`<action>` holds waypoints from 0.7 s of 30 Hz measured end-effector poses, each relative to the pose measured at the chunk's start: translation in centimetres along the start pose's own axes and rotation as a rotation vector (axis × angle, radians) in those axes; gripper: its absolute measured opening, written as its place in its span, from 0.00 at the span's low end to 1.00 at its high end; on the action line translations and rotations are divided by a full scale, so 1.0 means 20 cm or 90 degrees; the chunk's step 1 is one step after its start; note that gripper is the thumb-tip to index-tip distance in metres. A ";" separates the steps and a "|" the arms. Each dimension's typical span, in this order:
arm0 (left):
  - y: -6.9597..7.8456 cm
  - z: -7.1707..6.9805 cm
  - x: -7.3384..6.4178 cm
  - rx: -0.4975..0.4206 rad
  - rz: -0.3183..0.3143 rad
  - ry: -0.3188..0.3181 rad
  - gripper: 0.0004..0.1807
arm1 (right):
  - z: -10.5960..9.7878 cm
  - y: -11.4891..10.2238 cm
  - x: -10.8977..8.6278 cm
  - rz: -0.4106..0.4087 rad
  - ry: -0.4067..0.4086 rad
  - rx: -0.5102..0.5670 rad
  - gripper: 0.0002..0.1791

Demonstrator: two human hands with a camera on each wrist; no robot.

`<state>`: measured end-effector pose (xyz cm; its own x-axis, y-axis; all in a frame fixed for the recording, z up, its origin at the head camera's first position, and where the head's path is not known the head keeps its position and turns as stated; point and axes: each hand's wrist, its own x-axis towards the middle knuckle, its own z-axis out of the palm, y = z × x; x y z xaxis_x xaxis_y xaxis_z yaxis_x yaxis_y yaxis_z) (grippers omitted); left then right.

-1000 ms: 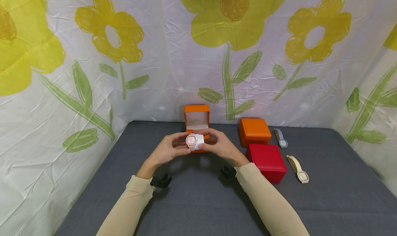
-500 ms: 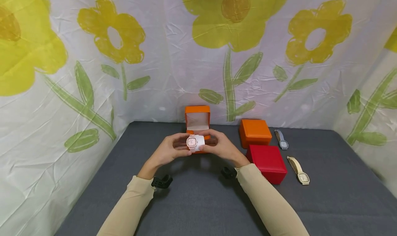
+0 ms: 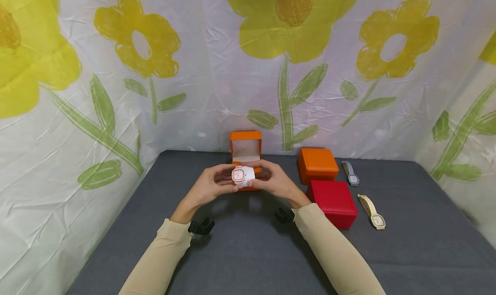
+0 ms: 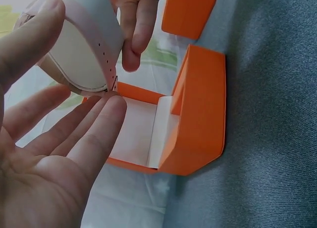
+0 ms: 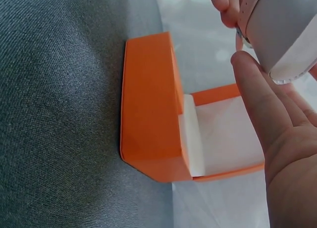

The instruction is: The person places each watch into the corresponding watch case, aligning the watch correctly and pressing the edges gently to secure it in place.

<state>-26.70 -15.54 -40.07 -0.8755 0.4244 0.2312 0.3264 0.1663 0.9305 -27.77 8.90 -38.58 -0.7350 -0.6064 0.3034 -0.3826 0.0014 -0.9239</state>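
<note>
A pale pink wristwatch (image 3: 238,174) with a squarish dial is wrapped around a white watch cushion (image 3: 249,177). My left hand (image 3: 205,186) pinches the watch, thumb at the dial side and fingertips by the strap's holes and buckle in the left wrist view. On the other side my right hand (image 3: 278,181) grips the cushion's end between thumb and fingers. Both hands hold the pair close over an orange watch box (image 3: 246,135), whose lid stands up with a white lining. In the right wrist view the cushion (image 5: 282,30) hangs above the box (image 5: 151,104).
To the right stand a closed orange box (image 3: 318,159) and a closed red box (image 3: 333,202), beside my right forearm. Farther right lie a light blue watch (image 3: 351,174) and a cream watch (image 3: 373,213) on the grey tablecloth (image 3: 248,256). A flower-printed curtain (image 3: 209,92) hangs behind.
</note>
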 end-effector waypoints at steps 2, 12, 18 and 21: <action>0.00 0.00 0.00 0.001 -0.004 0.002 0.34 | 0.00 0.01 0.00 -0.008 -0.001 -0.003 0.27; 0.00 0.01 0.01 -0.003 -0.021 0.001 0.34 | 0.00 0.03 0.01 -0.040 -0.016 0.008 0.27; 0.07 0.02 -0.01 -0.016 -0.038 -0.005 0.34 | 0.00 0.04 0.01 -0.036 -0.013 0.015 0.27; 0.12 0.03 -0.03 -0.018 -0.030 -0.003 0.33 | 0.00 0.04 0.01 -0.036 -0.010 0.018 0.26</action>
<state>-25.20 -14.83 -38.14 -0.8877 0.4215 0.1851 0.2742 0.1611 0.9481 -28.17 8.89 -39.24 -0.7036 -0.6176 0.3514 -0.4066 -0.0556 -0.9119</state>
